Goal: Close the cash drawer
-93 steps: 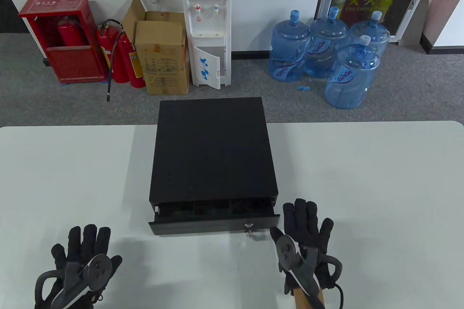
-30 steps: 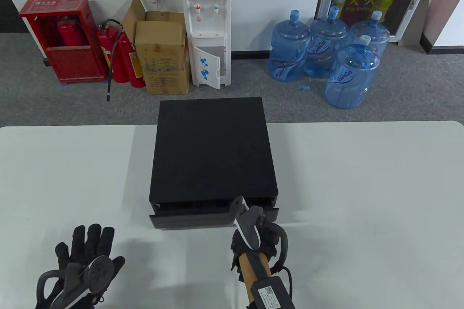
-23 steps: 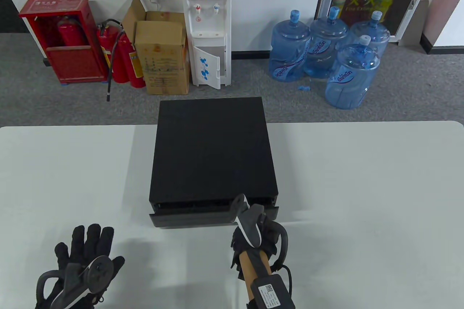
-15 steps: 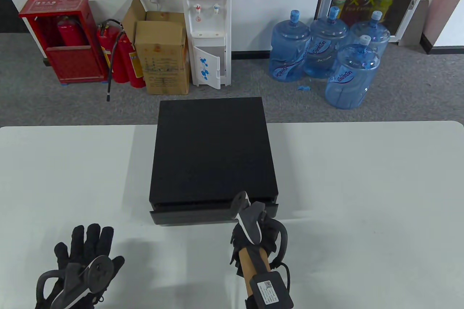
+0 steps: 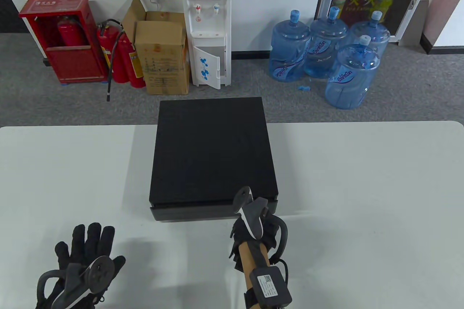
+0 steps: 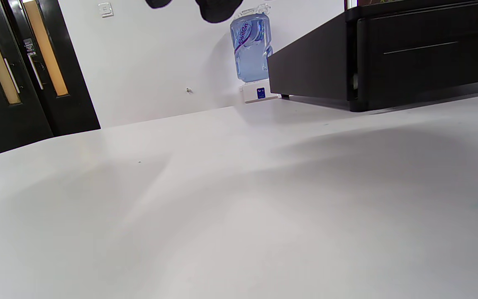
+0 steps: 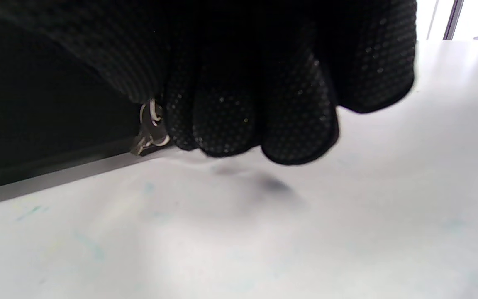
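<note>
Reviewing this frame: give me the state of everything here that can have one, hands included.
cash drawer: pushed nearly flush with its case, thin seam showing
keys: hanging at the drawer front
right hand: fingers against the drawer front
left hand: flat on the table, fingers spread, holding nothing
water dispenser cabinet door: ajar

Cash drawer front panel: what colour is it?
Black, matching the case; the cash drawer front shows best in the left wrist view.

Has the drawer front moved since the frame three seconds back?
Yes. The drawer front has slid away from the camera into the black cash drawer housing, nearly closing the gap; the right hand presses at it.
</note>
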`<control>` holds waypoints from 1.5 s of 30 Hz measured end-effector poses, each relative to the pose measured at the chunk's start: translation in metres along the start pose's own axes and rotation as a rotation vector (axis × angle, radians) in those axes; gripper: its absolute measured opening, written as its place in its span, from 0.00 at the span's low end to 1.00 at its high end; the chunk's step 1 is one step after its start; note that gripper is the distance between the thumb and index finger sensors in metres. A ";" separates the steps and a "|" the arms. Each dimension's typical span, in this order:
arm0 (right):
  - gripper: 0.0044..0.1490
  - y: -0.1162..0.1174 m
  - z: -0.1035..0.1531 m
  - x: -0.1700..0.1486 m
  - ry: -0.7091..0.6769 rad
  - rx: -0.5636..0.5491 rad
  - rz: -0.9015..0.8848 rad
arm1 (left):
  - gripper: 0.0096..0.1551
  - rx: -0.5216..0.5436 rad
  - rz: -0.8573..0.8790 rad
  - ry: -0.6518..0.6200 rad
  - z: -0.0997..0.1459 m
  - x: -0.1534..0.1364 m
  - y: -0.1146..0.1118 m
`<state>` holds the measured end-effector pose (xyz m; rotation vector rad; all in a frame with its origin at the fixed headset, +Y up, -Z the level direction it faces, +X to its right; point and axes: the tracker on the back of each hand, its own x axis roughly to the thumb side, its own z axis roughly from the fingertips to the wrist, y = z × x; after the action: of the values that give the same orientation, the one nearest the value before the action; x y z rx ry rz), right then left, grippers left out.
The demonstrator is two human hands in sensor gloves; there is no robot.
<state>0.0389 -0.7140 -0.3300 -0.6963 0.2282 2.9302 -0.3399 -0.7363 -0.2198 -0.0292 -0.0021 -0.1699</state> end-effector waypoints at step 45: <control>0.27 0.009 -0.027 0.018 0.051 0.040 -0.026 | 0.49 0.000 -0.026 -0.041 -0.001 0.009 -0.002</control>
<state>0.0335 -0.7263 -0.3607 -0.7623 0.2799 2.8771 -0.3312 -0.7402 -0.2210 -0.0322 -0.0432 -0.1953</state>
